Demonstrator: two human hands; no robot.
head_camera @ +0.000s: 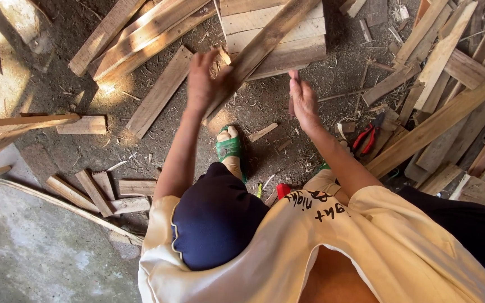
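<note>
Hands raised: left hand [204, 81] grips plank [262, 47], right hand [304, 101] open.

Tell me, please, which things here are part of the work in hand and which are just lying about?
In hand:
- plank, gripped by the left hand
- right hand, open beside the plank, not on it

Lying about:
- red pliers
- board stack under the plank
- short offcuts
- long boards on the right
</note>
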